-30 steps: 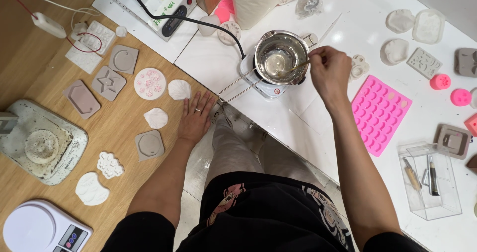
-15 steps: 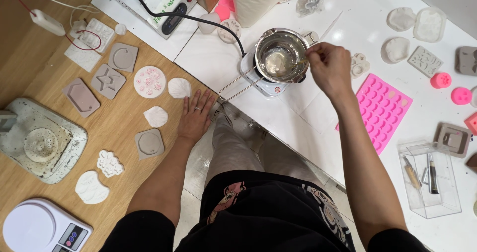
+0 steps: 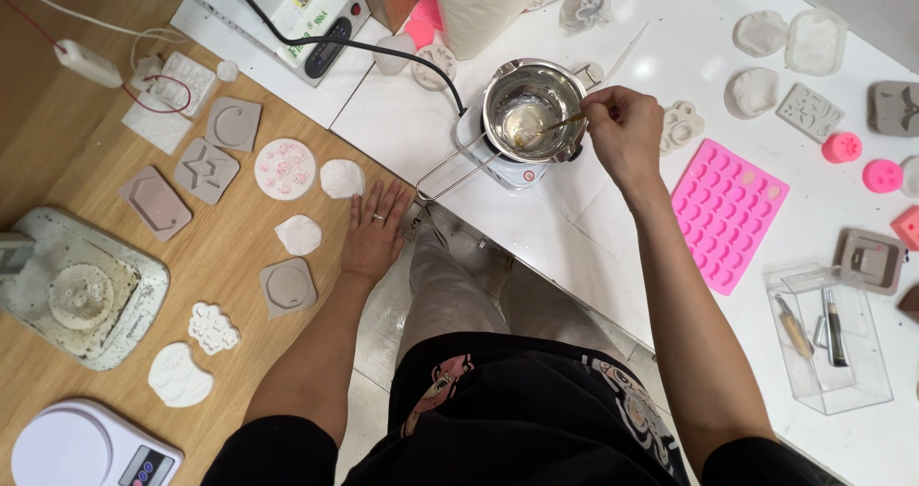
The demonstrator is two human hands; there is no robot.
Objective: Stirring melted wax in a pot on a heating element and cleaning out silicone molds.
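Observation:
A small steel pot [image 3: 531, 113] with a wire handle sits on a white electric warmer [image 3: 507, 165] on the white table. It holds clear melted liquid. My right hand [image 3: 624, 134] is at the pot's right rim, shut on a thin stirring stick [image 3: 546, 127] whose tip reaches into the liquid. My left hand [image 3: 374, 232] lies flat, fingers spread, on the edge of the wooden table. It is near a white shell-shaped cast [image 3: 342, 178] and holds nothing.
Grey and white moulds and casts [image 3: 208, 171] lie on the wooden table, with a speckled tray [image 3: 77, 299] and a white scale [image 3: 81, 448]. A pink silicone mould [image 3: 728, 210], a clear tool box [image 3: 831, 338] and small moulds [image 3: 756, 91] are right of the pot. A black cable [image 3: 383, 45] runs to the warmer.
My right hand has shifted slightly left and up around the pot's rim, swinging the stick through the liquid. My left hand has stayed flat in place.

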